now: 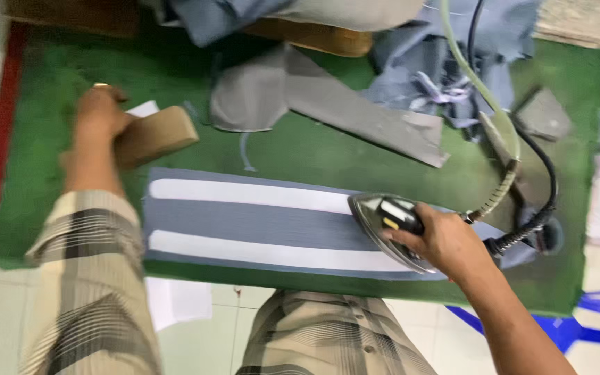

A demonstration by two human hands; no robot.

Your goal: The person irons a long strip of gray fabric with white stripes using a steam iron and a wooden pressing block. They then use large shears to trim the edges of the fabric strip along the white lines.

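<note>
In the lower right of the frame the right hand is closed around the black handle of a steam iron, whose shiny sole rests on the right end of a long grey fabric piece with two white strips along it. This piece lies flat across the middle of the green padded table. In the upper left, the left hand is clamped on a brown wooden block, which sits on the green surface just above the left end of the grey piece. A hose and a black cable run from the iron toward the upper right, near a heap of grey cloth pieces. In my judgement, the iron could scorch the fabric or the white strips if it rests too long in one place. The cable could also drag loose cloth pieces, and the free left end of the fabric could wrinkle because the block is not pressing it.
</note>
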